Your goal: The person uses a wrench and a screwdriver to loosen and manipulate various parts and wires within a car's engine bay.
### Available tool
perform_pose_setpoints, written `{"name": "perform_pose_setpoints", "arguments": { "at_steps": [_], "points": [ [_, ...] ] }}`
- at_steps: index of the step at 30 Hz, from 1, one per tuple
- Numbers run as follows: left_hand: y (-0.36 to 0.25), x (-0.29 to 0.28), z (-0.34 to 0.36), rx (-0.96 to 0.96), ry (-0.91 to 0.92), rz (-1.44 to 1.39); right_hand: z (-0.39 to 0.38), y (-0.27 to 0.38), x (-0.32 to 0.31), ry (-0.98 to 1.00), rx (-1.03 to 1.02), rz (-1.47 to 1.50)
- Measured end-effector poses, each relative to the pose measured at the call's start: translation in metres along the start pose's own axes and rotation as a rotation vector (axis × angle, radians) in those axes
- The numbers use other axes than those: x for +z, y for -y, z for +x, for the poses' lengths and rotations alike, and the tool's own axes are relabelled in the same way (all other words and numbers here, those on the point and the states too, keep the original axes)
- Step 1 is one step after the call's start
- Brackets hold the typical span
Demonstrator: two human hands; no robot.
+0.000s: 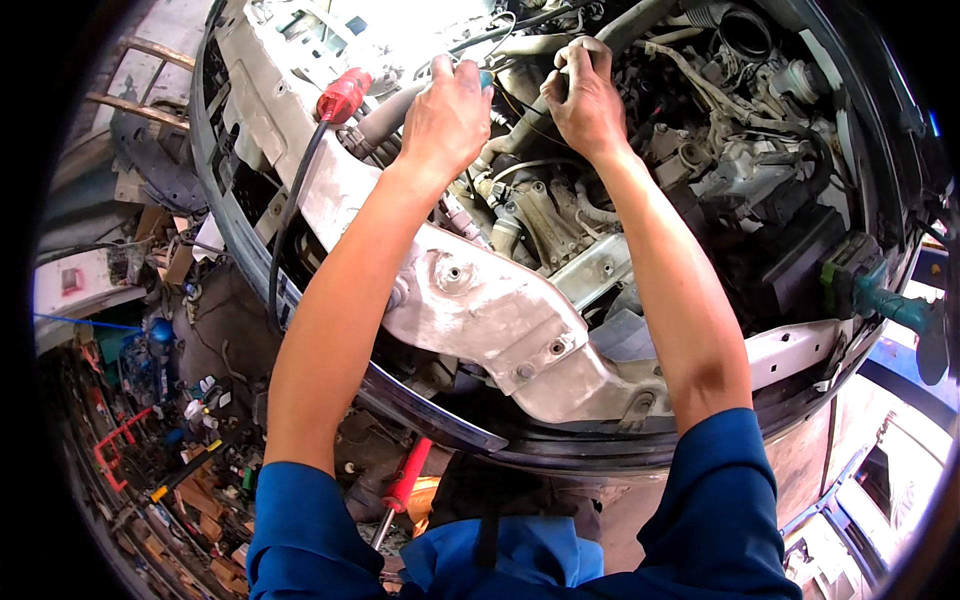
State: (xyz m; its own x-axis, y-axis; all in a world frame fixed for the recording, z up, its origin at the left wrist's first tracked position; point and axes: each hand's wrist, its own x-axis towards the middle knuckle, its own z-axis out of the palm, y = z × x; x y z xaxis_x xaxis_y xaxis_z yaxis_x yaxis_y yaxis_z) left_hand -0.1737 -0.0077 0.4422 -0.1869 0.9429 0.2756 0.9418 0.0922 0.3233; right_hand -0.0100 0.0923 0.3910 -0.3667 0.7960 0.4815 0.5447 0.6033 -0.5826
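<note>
Both my arms reach over the metal front crossmember [490, 310] into a car's engine bay. My left hand [448, 118] is closed, and a bit of something blue-green [486, 80] shows beside its fingers; the rest is hidden in the grip. To its right, my right hand [590, 100] has its fingers curled and thumb pressed in, with what it pinches hidden. Thin wires [515, 100] run between the hands. Below them lie hoses and a metal engine part [545, 220]. A red lamp handle [345, 95] with a black cable rests left of my left hand.
A green-and-teal cordless power tool [880, 290] lies at the right end of the front panel. A red-handled tool [408, 475] with a metal shaft stands below the bumper. Loose parts and tools [190, 480] clutter the lower left. Bright light glares at the top.
</note>
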Motion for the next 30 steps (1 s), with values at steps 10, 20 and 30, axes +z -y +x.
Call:
{"name": "perform_pose_setpoints", "arguments": {
  "at_steps": [10,20,30],
  "points": [
    [0.002,-0.009,0.008,-0.149,0.116,-0.031,0.002,0.005,0.001,0.007,-0.004,-0.003],
    [-0.001,-0.045,0.011,-0.282,-0.210,-0.064,0.010,0.010,-0.007,-0.181,-0.170,-0.063],
    [0.022,-0.033,0.014,-0.203,-0.603,-0.557,-0.025,-0.054,0.031,0.209,0.414,-0.026]
  ]
}}
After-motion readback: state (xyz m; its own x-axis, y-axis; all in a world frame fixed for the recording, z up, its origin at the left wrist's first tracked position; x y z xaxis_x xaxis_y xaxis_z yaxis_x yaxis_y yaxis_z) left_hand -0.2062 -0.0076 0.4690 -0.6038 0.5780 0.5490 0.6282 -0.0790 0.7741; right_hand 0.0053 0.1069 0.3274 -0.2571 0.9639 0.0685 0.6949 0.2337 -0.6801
